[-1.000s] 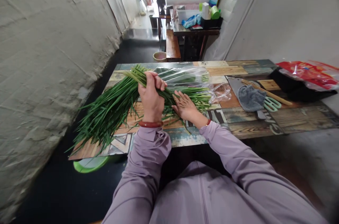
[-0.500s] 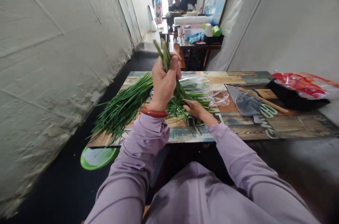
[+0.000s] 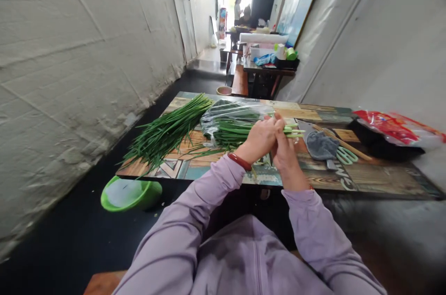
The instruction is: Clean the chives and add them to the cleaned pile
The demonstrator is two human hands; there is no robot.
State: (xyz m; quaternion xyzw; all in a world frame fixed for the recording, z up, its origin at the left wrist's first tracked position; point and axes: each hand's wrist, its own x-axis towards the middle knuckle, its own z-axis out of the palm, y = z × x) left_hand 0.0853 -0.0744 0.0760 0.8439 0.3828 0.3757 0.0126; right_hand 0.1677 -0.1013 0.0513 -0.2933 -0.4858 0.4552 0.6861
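Observation:
A bunch of garlic chives (image 3: 233,131) lies on the patterned wooden table (image 3: 306,172), its pale stem ends poking out to the right of my hands. My left hand (image 3: 259,136) is closed around the stems. Right beside it, my right hand (image 3: 284,148) is closed on the same stem ends; the two hands touch. Clear plastic bag (image 3: 240,111) film lies over and behind this bunch. To the left, a larger loose heap of chives (image 3: 167,134) spreads toward the table's left edge.
At the right lie a cleaver (image 3: 304,127), a grey cloth (image 3: 320,145), a green slotted utensil (image 3: 346,154) and a black tray (image 3: 383,144) with red packaging. A green basin (image 3: 139,195) stands below the left edge. Two people are far back near other tables.
My left hand has come down and right, bringing the raised chives to the table, stems now pointing right. My right hand has joined it at the stems. The view has shifted slightly.

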